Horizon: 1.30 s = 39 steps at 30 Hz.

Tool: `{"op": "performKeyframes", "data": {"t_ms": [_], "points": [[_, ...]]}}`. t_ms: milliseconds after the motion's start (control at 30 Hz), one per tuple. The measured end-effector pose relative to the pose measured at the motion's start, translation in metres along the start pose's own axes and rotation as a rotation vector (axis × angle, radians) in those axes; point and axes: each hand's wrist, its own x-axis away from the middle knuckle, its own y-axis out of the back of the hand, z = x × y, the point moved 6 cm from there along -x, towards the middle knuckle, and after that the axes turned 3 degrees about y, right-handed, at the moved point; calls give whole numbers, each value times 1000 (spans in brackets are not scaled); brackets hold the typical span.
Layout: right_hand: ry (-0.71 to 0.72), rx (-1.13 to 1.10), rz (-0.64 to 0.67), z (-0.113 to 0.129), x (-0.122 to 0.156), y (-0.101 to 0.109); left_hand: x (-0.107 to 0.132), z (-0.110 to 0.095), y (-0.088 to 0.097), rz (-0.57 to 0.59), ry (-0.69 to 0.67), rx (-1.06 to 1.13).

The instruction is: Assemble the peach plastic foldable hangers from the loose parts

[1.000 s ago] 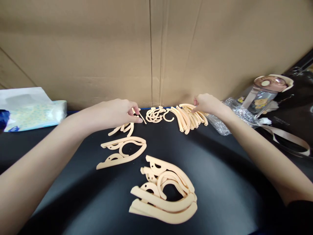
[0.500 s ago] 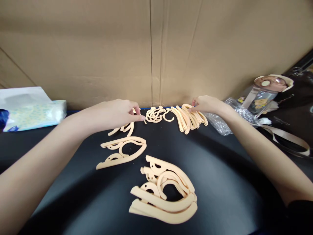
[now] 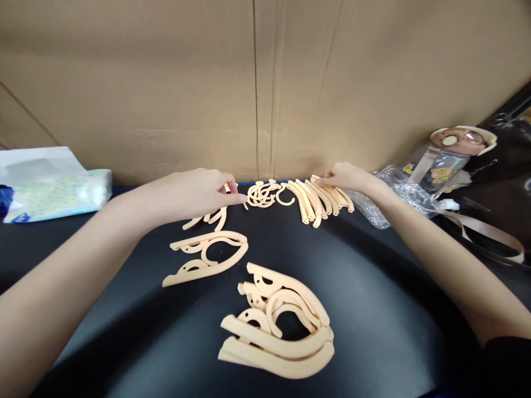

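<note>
Cream plastic folding-hanger parts lie on the black table. My right hand [image 3: 346,178] is over the row of loose hanger arms [image 3: 309,204] at the back, thumb and fingers pinched on one at its upper end. My left hand [image 3: 209,190] is at the back left with bent fingers, thumb and index tips close together; whatever is between them is hidden. Partly under it lie more hanger pieces [image 3: 218,218]. Between the hands are a heap of hooks [image 3: 261,194] and a single hook [image 3: 286,196]. Nearer me lie a folded hanger [image 3: 224,268] and a stack of folded hangers [image 3: 286,354].
A cardboard wall [image 3: 186,83] closes off the back. At the left lies a tissue pack [image 3: 62,193]. On the right are crumpled clear plastic wrap [image 3: 377,213], a drinking bottle [image 3: 450,160] with a strap [image 3: 493,237], and a dark bag [image 3: 510,182].
My right hand has shifted slightly left along the hanger arms, and those under it now lie more fanned out. My left hand has hardly moved.
</note>
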Motion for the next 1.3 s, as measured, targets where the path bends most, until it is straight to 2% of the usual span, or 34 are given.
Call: {"op": "performKeyframes", "data": {"t_ms": [100,233,400,600,733,867,1000,1300], "points": [[-83,-32,28,-14,3,6,0,0,0,-2,3,6],[-178,-87,166,-28,7,0,1,0,0,0,8,-2],[-183,-117,239,-32,6,-8,1,-1,0,-1,12,-11],[-170,-96,238,-35,6,-7,1,-2,0,-2,11,-4],[-190,30,203,-36,8,-1,2,-2,1,-3,3,0],[-144,150,162,-29,8,5,1,-1,1,0,-4,-5],[-112,196,155,-28,5,3,1,0,0,5,-12,-13],[-113,173,171,-44,-5,-8,5,-4,1,15,9,-11]]}}
